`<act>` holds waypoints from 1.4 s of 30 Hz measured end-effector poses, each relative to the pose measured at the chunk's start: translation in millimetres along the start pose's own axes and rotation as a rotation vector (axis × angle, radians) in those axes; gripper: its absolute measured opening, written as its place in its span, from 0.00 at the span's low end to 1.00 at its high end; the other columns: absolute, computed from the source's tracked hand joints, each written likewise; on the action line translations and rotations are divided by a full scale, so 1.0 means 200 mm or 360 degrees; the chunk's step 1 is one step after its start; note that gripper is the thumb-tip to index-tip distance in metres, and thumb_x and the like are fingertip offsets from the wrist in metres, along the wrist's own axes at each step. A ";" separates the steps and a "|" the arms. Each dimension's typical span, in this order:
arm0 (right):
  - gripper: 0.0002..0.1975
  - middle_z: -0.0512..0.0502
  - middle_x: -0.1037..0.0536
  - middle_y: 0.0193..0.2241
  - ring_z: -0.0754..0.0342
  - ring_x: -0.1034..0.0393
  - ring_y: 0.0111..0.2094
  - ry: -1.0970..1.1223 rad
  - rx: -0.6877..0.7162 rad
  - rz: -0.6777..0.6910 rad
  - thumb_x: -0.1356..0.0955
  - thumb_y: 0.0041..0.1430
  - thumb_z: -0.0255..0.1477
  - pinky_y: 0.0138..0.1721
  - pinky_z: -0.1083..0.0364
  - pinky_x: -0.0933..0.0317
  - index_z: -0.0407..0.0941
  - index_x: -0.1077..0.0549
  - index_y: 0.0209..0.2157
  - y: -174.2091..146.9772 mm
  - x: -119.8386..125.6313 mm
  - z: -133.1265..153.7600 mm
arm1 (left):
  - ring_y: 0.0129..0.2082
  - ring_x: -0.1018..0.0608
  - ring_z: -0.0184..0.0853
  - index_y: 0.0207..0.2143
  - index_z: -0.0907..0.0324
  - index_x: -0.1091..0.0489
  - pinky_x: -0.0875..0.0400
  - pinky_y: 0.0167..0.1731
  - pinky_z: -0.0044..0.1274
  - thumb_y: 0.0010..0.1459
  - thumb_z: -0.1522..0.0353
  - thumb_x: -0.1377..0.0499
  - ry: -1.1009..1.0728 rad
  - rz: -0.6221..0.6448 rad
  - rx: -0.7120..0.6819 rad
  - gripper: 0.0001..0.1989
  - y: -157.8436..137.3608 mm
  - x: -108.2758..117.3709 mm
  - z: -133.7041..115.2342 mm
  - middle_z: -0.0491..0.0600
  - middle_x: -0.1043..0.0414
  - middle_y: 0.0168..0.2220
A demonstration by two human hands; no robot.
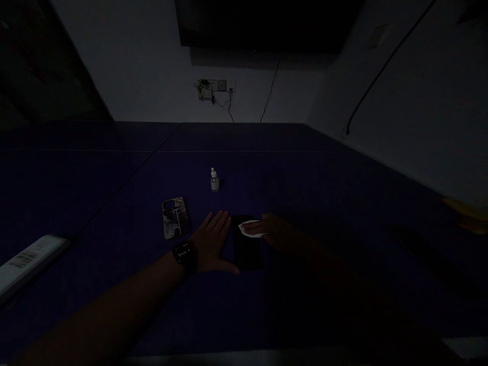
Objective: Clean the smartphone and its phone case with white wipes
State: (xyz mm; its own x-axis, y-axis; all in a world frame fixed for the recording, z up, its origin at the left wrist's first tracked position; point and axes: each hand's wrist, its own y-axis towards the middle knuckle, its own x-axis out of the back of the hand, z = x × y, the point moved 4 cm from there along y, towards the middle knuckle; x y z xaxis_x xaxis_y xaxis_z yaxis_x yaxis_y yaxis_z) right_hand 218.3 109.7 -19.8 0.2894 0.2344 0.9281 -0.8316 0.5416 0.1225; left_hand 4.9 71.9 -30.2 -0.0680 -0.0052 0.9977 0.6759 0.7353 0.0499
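Observation:
A dark, flat phone point(247, 253) lies on the blue tabletop point(213, 310) in front of me. My left hand point(213, 246) rests flat along its left side, fingers spread, with the thumb by its near left corner. My right hand point(275, 230) presses a folded white tissue point(249, 229) onto the phone's upper part, fingers on top of it. Left of my left hand lies a phone case point(175, 217) with a picture on its back. Farther back stands a small clear dropper bottle point(214, 183) with a white top. The dim light hides fine detail.
A white power strip point(32, 259) lies at the left, its dark cable point(125, 180) running back across the table. A long dark object point(427, 259) and something yellow point(465, 213) lie at the right. Sockets point(219, 85) and a large screen point(267, 25) are on the back wall.

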 end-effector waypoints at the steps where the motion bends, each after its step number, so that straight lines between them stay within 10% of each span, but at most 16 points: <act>1: 0.33 0.46 0.26 0.57 0.48 0.27 0.53 0.0023 -0.0012 -0.0038 0.41 0.53 0.17 0.53 0.44 0.41 0.52 0.28 0.58 -0.01 0.01 -0.01 | 0.70 0.53 0.59 0.69 0.75 0.57 0.60 0.66 0.48 0.45 0.27 0.60 -0.0003 0.0011 0.0004 0.68 0.00 0.00 0.00 0.74 0.61 0.70; 42: 0.35 0.49 0.31 0.62 0.48 0.29 0.45 -0.0225 -0.0260 -0.0110 0.42 0.56 0.18 0.47 0.46 0.40 0.54 0.35 0.64 -0.02 0.03 -0.05 | 0.70 0.52 0.59 0.70 0.71 0.57 0.61 0.66 0.46 0.44 0.27 0.60 0.0024 -0.0017 -0.0019 0.67 0.00 0.00 0.00 0.72 0.58 0.70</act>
State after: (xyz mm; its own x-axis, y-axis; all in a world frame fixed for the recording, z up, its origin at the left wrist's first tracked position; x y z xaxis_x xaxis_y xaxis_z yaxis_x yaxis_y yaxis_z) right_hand 227.6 117.5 -19.2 0.2642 0.0827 0.9609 -0.7207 0.6790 0.1398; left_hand 4.5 72.9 -29.6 -0.0644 -0.0235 0.9976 0.6839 0.7270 0.0613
